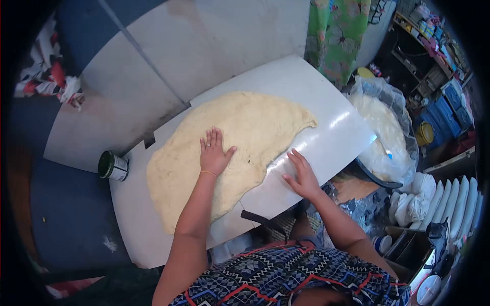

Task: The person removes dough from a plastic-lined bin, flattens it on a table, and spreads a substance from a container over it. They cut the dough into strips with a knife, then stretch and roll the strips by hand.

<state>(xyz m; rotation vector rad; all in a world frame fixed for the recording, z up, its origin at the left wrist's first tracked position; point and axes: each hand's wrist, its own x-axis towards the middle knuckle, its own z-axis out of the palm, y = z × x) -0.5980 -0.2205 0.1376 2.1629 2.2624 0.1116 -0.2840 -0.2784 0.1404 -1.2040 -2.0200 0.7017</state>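
A wide, flattened slab of pale dough (245, 120) is spread across the white tabletop (337, 137). My left hand (215, 154) lies flat on the dough near its middle, fingers stretched toward the far side. It wears a ring and a thin yellow band at the wrist. Just off the dough's near right edge, my right hand (302, 175) is over the bare white surface, thumb apart from the fingers and nothing in it. The dough's right end has a small folded lip.
A dark green tin (113, 166) stands at the table's left edge. To the right, a large tub lined with clear plastic (383, 127) holds pale material. White sacks (439, 204), shelves and a green flowered curtain (338, 38) are further right. A wall panel backs the table.
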